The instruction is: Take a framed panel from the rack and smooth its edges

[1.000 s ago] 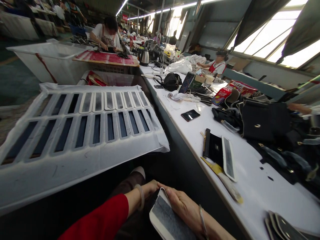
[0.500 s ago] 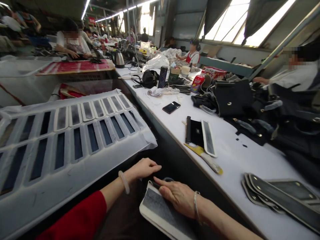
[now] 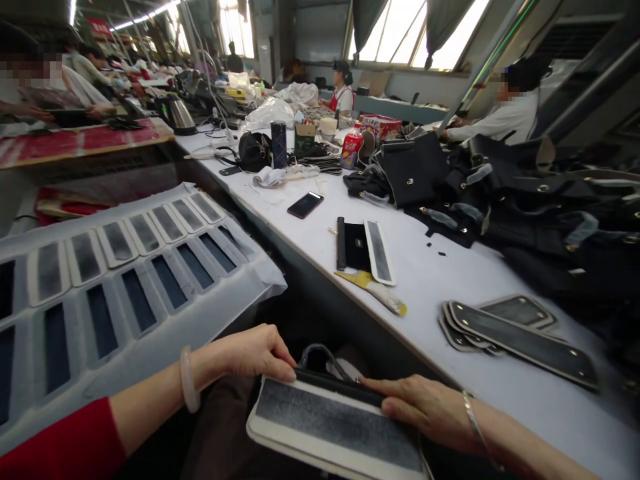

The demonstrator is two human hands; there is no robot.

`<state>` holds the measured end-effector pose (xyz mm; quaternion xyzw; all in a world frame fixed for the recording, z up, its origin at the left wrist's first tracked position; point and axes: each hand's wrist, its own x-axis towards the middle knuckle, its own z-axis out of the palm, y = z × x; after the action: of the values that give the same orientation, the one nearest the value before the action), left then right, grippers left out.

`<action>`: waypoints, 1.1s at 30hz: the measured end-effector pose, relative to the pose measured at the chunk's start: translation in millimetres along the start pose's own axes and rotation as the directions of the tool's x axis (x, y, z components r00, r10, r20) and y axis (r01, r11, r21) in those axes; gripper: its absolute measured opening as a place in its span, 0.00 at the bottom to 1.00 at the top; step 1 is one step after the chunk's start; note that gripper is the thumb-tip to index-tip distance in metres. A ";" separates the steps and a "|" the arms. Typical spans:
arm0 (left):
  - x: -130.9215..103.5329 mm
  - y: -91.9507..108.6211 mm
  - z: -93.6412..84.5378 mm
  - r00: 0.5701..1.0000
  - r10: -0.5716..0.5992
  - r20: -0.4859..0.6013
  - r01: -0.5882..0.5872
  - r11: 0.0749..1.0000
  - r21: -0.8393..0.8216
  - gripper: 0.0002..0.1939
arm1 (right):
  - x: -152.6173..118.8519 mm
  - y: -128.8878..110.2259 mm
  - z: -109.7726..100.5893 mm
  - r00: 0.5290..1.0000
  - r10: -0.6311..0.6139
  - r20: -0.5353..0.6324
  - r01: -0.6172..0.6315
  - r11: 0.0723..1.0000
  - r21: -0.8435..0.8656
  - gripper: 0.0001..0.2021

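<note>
**A:** Down at 6 o'clock, in our lap, we've got the white-edged grey panel. Half a second back our left hand was off it, fingers spread over the dark fabric at 11 o'clock of the panel. Now it's closed in on the panel's far-left corner.

**B:** And the right?

**A:** Our right hand slid from the middle of the panel out to its far-right end. So we've gone from one hand resting on it to both hands bracketing the far edge, where a black strip runs along the panel. We'd judge that as lining the two pieces up, edge to edge.

**B:** Grip state?

**A:** Left grip: fingers curled, tips pinching the corner of strip and panel. Right grip: hand flat, palm down, fingers stretched toward 9 o'clock and pressing on the strip end; not wrapped around anything. Both wrists low, forearms coming in from 7 and 4 o'clock.

**B:** Surroundings?

**A:** White counter runs from 1 to 3 o'clock, with a stack of similar dark panels near its front edge and a phone further up. Tray of grey and dark-blue inserts at 10 o'clock. Other people work at the far tables; none of their hands are near ours.
</note>
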<state>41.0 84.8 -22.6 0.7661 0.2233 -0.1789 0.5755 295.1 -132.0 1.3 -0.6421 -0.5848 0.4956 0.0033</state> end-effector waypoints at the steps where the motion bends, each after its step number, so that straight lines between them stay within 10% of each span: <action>1: 0.8 -0.9 -1.2 1.000 -0.004 0.014 0.004 1.000 0.004 0.14 | -0.1 0.0 -0.1 1.000 0.003 -0.001 -0.003 1.000 0.005 0.25; 20: 25.0 23.3 5.8 0.999 -0.041 -0.010 0.042 0.941 0.336 0.15 | 55.2 -58.8 4.2 0.999 -0.038 -0.032 0.036 0.997 -0.074 0.25; 26: 15.6 35.2 16.8 0.990 0.044 -0.134 0.017 0.908 0.418 0.19 | 56.3 -47.0 7.9 0.973 -0.051 -0.224 0.065 0.996 0.054 0.22; 29: 0.2 50.6 39.0 0.934 0.230 -0.274 -0.084 0.885 0.458 0.14 | 46.0 -17.2 20.9 0.878 0.030 -0.479 0.119 0.953 0.279 0.29; 33: -14.7 63.5 88.7 0.816 0.479 -0.324 -0.302 0.831 0.467 0.02 | 25.6 20.1 76.6 0.573 0.417 -0.706 0.165 0.785 0.597 0.46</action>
<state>62.0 -17.7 11.8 0.9156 0.1375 0.0768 0.3700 256.6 -163.1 -65.6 -0.8007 -0.2755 0.3043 0.4364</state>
